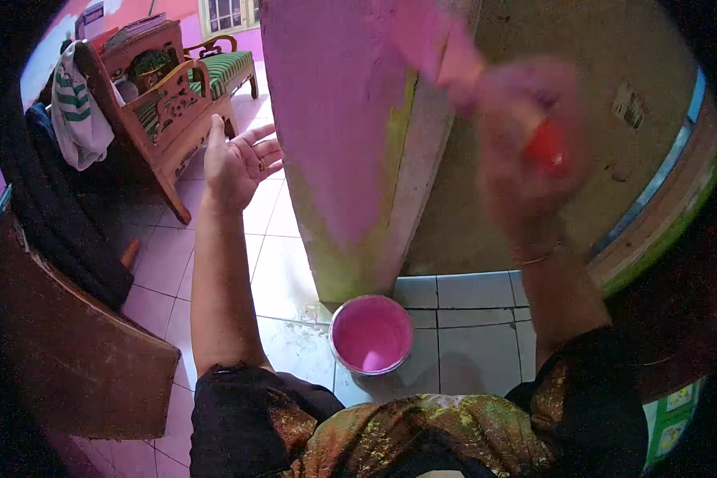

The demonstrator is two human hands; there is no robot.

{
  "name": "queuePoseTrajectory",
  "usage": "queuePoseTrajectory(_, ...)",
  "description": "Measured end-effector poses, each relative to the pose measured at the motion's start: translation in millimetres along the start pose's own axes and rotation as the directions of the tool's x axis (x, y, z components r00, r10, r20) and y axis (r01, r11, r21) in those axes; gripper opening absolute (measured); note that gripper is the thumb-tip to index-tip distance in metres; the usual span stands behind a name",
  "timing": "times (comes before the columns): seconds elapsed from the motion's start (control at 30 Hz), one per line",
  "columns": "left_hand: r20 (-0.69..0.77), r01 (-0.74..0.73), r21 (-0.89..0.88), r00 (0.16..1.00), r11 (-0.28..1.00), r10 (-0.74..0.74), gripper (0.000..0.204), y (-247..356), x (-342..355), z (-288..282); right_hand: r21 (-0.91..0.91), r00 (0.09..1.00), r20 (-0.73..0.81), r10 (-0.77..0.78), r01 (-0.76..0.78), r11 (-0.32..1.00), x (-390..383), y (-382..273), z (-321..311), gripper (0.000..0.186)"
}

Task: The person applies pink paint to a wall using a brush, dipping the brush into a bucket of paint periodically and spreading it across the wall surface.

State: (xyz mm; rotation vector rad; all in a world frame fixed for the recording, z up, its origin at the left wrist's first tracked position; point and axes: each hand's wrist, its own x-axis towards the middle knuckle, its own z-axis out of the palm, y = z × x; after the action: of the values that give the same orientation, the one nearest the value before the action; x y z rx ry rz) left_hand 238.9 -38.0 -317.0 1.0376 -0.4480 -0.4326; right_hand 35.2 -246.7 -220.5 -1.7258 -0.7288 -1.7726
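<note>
Gripping a red-handled brush (pixel 543 143) in our right hand (pixel 526 151), fingers closed | left hand (pixel 235 163) open, empty | pink paint bucket (pixel 371 334) at 6 o'clock

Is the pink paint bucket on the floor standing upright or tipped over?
Upright. The bucket stands on the tiled floor with its round opening facing up, and pink paint lies inside it.

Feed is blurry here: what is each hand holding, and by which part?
Right hand grips a paintbrush by its red handle; left hand is open, holding nothing.
</note>
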Motion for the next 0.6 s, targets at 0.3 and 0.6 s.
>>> queuePoseTrajectory(0.3, 0.029, 0.009, 0.006, 1.0, 1.0, -0.009, 0.095, 2, 2, 7, -0.123, 0.931, 0.361, 0.062, -0.018, 0.992, -97, -36, -23, 0.014)
queuePoseTrajectory(0.6, -0.006, 0.004, -0.029, 1.0, 1.0, -0.004, 0.099, 2, 6, 22, -0.307, 0.983, 0.17, -0.075, 0.125, 0.943, -26, -3, -2, 0.017)
